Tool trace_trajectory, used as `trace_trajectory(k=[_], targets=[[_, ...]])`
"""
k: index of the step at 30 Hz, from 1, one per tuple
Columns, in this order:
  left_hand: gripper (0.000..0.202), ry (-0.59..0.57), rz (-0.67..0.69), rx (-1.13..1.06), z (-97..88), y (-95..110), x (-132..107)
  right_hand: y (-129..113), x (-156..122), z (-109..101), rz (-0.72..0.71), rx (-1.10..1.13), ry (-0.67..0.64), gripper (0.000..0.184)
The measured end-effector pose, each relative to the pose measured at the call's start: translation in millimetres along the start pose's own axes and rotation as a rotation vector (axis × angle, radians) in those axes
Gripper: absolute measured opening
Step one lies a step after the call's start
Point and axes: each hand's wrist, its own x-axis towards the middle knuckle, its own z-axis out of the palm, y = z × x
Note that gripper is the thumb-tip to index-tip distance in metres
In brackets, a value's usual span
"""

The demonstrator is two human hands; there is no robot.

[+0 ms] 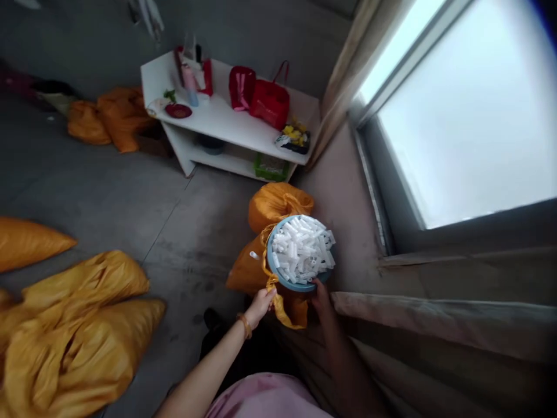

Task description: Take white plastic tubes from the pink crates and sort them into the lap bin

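Observation:
A round blue basin (278,273) heaped with short white tubes (302,247) sits over the mouth of an orange woven sack (247,267). My left hand (261,305), with a bracelet on the wrist, pinches the sack's edge at the near left of the basin. At the basin's near rim, my right hand (321,295) grips it from below and the side; its fingers are partly hidden. One loose white tube (254,255) shows to the left of the basin, against the sack.
Another full orange sack (278,203) stands just beyond. A white shelf table (226,119) holds red bags (270,101), a bottle (190,84) and flowers. Yellow-orange sacks (87,342) lie on the floor at left. The window wall (348,203) and a curtain (435,316) are close at right.

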Motion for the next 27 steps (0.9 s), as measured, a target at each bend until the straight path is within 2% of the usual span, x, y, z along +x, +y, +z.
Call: trace_trajectory(k=[4,7,10,14,17,20,23,27], targets=[[0.027,0.018,-0.032,0.042,-19.4,-30.7,-0.9,4.4,-4.6,0.1,0.08,-0.071,0.05,0.028],[0.024,0.018,-0.091,0.08,-32.5,-52.3,-5.5,-4.2,-12.9,7.2,0.102,-0.103,0.066,0.029],[0.024,0.05,-0.145,0.109,-53.8,-65.9,-11.2,-23.4,-24.2,20.1,0.073,-0.109,0.095,0.031],[0.021,0.079,-0.229,0.102,-96.4,-72.8,-28.9,-58.2,-40.5,48.7,0.017,-0.134,0.112,0.034],[0.02,0.128,-0.27,0.03,-142.0,-74.1,-53.9,-73.9,-52.2,80.6,0.003,-0.183,0.084,0.035],[0.019,0.246,-0.271,-0.099,-203.4,-74.2,-84.8,-63.3,-62.2,121.2,0.035,-0.253,0.026,0.038],[0.019,0.404,-0.234,-0.262,-274.5,-75.9,-112.7,-23.9,-71.3,166.4,0.13,-0.326,-0.057,0.043],[0.024,0.649,-0.18,-0.509,-361.7,-94.7,-125.5,56.7,-74.4,220.5,0.275,-0.373,-0.204,0.049]])
